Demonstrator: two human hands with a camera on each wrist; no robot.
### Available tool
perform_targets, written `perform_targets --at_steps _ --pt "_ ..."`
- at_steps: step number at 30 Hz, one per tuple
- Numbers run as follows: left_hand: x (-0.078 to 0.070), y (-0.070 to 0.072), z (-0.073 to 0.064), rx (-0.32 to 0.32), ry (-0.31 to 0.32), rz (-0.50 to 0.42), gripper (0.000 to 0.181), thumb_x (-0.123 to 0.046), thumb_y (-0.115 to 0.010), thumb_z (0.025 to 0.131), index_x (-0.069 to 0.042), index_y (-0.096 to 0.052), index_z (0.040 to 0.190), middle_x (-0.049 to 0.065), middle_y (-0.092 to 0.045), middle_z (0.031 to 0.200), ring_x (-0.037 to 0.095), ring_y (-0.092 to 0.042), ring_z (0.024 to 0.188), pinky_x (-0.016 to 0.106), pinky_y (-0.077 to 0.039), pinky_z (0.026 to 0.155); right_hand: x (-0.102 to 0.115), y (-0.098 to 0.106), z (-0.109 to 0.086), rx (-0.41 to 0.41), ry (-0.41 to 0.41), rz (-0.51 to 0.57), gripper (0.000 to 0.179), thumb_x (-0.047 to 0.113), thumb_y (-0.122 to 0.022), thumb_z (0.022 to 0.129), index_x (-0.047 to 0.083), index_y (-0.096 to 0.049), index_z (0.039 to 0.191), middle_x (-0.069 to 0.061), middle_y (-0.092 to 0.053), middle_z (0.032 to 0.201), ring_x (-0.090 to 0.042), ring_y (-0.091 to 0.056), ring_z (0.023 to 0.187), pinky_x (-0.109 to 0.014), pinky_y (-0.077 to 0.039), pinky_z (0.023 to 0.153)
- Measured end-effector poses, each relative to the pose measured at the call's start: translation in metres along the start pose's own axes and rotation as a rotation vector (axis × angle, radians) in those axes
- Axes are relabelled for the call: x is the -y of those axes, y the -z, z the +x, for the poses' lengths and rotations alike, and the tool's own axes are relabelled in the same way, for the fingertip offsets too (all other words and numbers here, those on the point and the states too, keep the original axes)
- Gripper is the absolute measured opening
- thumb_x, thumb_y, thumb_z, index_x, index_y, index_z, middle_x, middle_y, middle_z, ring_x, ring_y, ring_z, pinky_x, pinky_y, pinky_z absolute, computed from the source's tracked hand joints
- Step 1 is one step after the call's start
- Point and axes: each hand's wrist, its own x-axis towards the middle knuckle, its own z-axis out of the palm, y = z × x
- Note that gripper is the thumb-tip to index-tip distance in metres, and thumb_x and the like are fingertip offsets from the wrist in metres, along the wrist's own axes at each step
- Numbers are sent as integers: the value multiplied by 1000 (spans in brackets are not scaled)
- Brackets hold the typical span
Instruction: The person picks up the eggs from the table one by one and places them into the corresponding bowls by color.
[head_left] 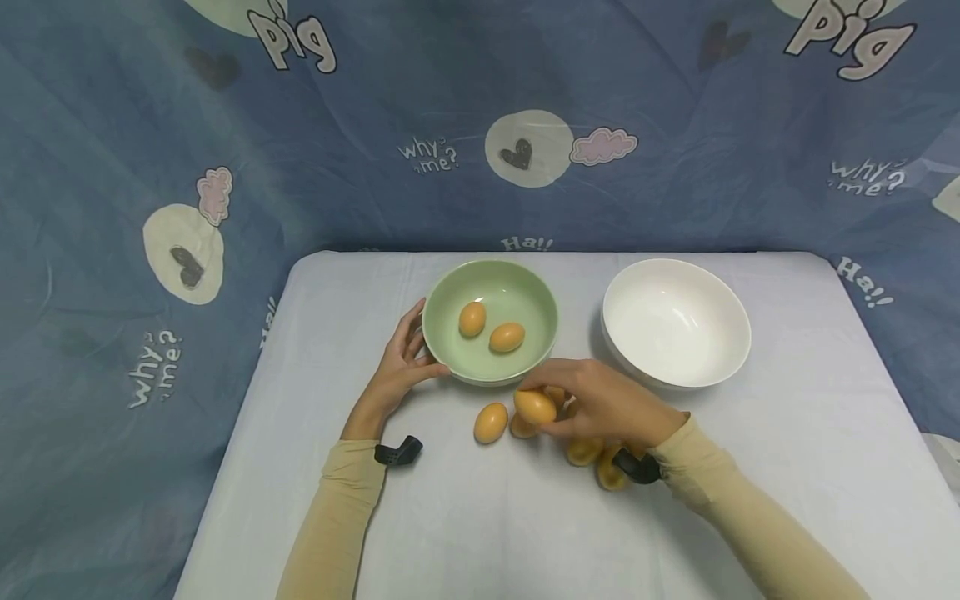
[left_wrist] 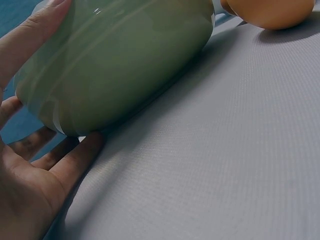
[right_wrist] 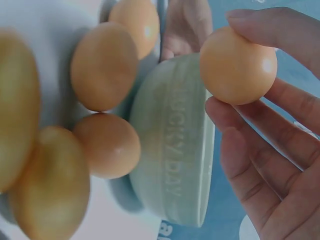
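Observation:
A light green bowl holds two brown eggs. My left hand grips the bowl's left side, thumb toward the near side and fingers around the outer wall, some low by its base in the left wrist view. Just off the bowl's near right rim, my right hand pinches a brown egg between thumb and fingertips, above the table. Beneath and beside that hand several more eggs lie on the cloth, partly hidden by it in the head view. One loose egg lies farthest left.
A white bowl stands to the right of the green one, with its inside bare. White cloth covers the table. Behind the far edge hangs a blue printed curtain.

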Motion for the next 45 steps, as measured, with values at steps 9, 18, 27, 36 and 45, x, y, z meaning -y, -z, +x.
perform_targets --at_steps 9,18,27,36,45 --pt "7 2 1 -11 0 -12 115 10 -82 68 -28 -19 156 -2 -26 159 23 -30 147 32 -47 110 -3 10 13 -14 22 20 41 28 -78 81 27 -65 120 17 -65 113 -2 -57 88 -22 -57 68" --pt "18 6 3 -16 1 -4 115 8 -83 68 -33 -20 155 -4 -26 159 21 -30 147 29 -47 109 -1 21 29 -15 -4 18 46 28 -82 78 20 -65 120 11 -65 118 -3 -59 91 -25 -61 71" --pt "6 2 -1 -8 17 -29 113 10 -81 69 -27 -19 156 -2 -27 158 23 -30 147 31 -46 110 -12 31 50 -20 -61 25 42 25 -81 78 19 -68 117 11 -68 116 -4 -61 91 -28 -61 67" --pt "1 1 -3 -4 15 -22 113 9 -82 70 -27 -18 156 1 -27 158 25 -30 147 31 -46 110 -24 41 74 -5 -108 24 45 30 -81 77 20 -67 119 8 -68 115 -9 -64 101 -29 -62 72" --pt "-4 -2 -1 0 13 -19 113 10 -81 70 -25 -17 156 2 -26 159 26 -29 147 33 -45 111 -30 50 94 18 -147 39 48 28 -82 77 18 -66 122 4 -68 117 -13 -65 104 -34 -62 73"
